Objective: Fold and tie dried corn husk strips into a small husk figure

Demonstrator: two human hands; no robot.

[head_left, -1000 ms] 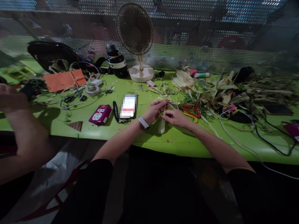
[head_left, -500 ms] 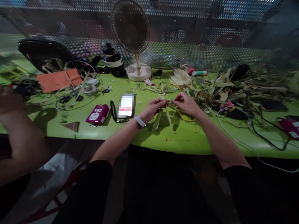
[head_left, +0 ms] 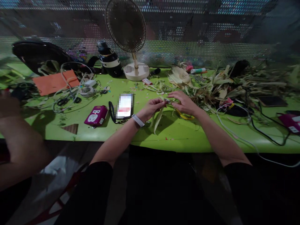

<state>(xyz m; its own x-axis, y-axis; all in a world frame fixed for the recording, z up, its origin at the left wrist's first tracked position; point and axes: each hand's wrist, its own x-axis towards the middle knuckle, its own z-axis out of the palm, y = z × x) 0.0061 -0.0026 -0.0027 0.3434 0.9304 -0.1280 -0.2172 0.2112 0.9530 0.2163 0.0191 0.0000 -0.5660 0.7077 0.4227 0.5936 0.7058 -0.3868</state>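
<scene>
By the left hand (head_left: 152,108), husk strips (head_left: 158,120) were pinched above the bench (head_left: 178,136), presumably for steadiness; the right hand (head_left: 184,102) was held part-open alongside, whether gripping anything could not be told.

On a glossy lime-green tabletop (head_left: 145,137), my left hand (head_left: 153,107), with a pale watch strap (head_left: 138,120) at the wrist, pinches long, pale-green husk strips (head_left: 158,121) that hang down from my fingertips. My right hand (head_left: 184,102) is just beside it, fingers loosely spread above a yellow loop-shaped handle (head_left: 186,117). Left of my hands lie a lit, black-edged phone (head_left: 124,106) and a magenta plastic socket box (head_left: 96,115). Behind stand a round-headed fan on a white base (head_left: 136,72) and a black bottle with a white band (head_left: 110,62). Dry leafy husks (head_left: 220,84) heap up to my right.
</scene>
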